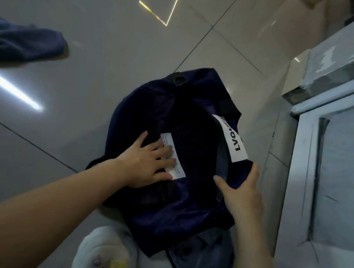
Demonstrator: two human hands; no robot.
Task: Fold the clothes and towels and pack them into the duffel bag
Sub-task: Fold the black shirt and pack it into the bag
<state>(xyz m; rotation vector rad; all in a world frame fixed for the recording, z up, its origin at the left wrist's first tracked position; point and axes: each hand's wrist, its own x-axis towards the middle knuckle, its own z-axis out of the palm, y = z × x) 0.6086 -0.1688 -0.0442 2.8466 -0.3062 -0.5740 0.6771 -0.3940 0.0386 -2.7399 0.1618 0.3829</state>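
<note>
My left hand [146, 163] lies flat, fingers spread and straight, pressing on dark clothing inside the duffel bag [143, 112]; my fingertips cover part of a small white care label [174, 155] whose print is too blurred to read. My right hand [242, 192] grips the bag's near right edge: the thumb points up along the outside, the index finger stretches across the rim, and the other fingers are hidden beneath the fabric, so I cannot tell how tightly they curl. Both forearms run out of the frame at the bottom.

The navy bag sits in the centre of the frame on a glossy tiled floor [92, 58], its mouth open. The interior is so dark that I cannot separate one folded piece from another. A white logo patch [233, 138] on the right rim shows black letters, cut off at its upper end. A black handle loop [180, 80] sits at the far end.

In the upper left, a blue cloth [21, 41] lies on the floor, cut off by the frame edge. At the bottom centre, a white slipper [103, 251] shows, partly cropped, beside faded denim [208, 258] half tucked beneath the bag. A pale cabinet [332, 173] fills the right side.
</note>
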